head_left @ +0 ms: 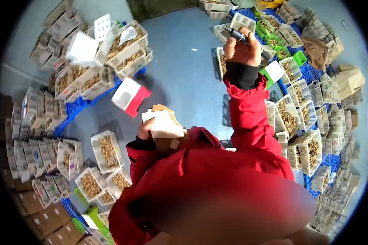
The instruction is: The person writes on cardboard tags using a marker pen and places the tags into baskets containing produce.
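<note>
A stack of white and brown paper or card pieces (163, 123) is held in my left hand (146, 129), low at the centre, close to the red jacket. My right hand (244, 50) is raised at the upper right, its fingers closed round a black marker-like pen (237, 35). Behind that hand, white baskets (243, 22) stand beside a blue pallet. Left of the papers is a red and white stool-like object (131, 97) on the floor.
Stacked baskets of small brown pieces (129, 45) stand at the upper left, with others (106, 151) lower left. More baskets (288, 116) line blue pallets (312, 73) on the right. Cardboard boxes (49, 220) are at the lower left.
</note>
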Available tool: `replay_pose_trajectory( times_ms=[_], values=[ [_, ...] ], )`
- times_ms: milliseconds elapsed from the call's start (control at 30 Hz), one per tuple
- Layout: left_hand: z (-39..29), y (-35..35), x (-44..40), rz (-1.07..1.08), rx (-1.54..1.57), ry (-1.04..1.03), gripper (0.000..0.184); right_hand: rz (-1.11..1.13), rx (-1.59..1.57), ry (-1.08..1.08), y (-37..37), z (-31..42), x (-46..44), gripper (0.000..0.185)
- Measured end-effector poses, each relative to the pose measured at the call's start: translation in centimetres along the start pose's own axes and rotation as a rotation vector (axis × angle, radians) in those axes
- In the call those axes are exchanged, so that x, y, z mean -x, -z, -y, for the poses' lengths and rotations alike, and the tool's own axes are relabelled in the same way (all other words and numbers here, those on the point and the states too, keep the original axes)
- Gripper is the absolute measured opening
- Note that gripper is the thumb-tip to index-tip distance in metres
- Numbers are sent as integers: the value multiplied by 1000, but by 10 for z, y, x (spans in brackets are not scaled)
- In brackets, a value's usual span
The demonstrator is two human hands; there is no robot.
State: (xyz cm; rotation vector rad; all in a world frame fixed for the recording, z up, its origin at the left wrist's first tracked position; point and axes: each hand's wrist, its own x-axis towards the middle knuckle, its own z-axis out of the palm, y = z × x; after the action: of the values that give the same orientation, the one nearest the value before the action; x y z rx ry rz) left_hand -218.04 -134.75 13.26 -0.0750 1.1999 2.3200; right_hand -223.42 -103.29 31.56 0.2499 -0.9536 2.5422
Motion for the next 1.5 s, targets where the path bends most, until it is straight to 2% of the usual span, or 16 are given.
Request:
replay_pose_trajectory(
  times_ms=[67,233,300,367,433,533,567,633,667,767,800,900,1033,1300,1367,1500],
  values=[
    [-33,-25,-80,181,74,52,46,112,113,29,21,-13,-58,28],
    [-84,-76,-268,459,103,151,46,-23,878,192,82,-49,-156,21],
    [-81,-69,-353,372,220,252,48,-92,802,10,108,-68,-211,23],
    [-93,-82,-436,572,205,220,49,-99,710,-1,146,-79,-279,26],
    [-111,-95,-472,533,249,220,51,-63,596,-32,169,-83,-343,30],
    [-147,-128,-539,511,86,109,56,23,540,-6,182,-71,-430,24],
    [-160,-140,-562,581,257,208,58,24,497,1,189,-68,-464,23],
    [-182,-143,-605,430,279,259,58,23,419,16,204,-69,-523,22],
    [-192,-151,-642,446,273,116,58,70,303,58,229,-81,-568,21],
    [-196,-131,-784,358,150,176,56,30,293,107,281,-94,-675,30],
    [-198,-138,-820,480,143,135,55,11,264,114,291,-96,-699,34],
    [-228,-196,-896,376,208,278,54,-93,298,73,324,-93,-768,36],
    [-251,-262,-1026,638,-17,199,50,-294,448,138,376,-53,-860,38],
    [-237,-323,-1231,572,2,189,51,-91,381,149,521,-40,-1058,42],
    [-244,-334,-1276,398,-83,175,50,-125,434,143,523,-39,-1114,42],
    [-255,-357,-1362,410,74,147,48,10,452,194,534,-31,-1210,33]
  ],
)
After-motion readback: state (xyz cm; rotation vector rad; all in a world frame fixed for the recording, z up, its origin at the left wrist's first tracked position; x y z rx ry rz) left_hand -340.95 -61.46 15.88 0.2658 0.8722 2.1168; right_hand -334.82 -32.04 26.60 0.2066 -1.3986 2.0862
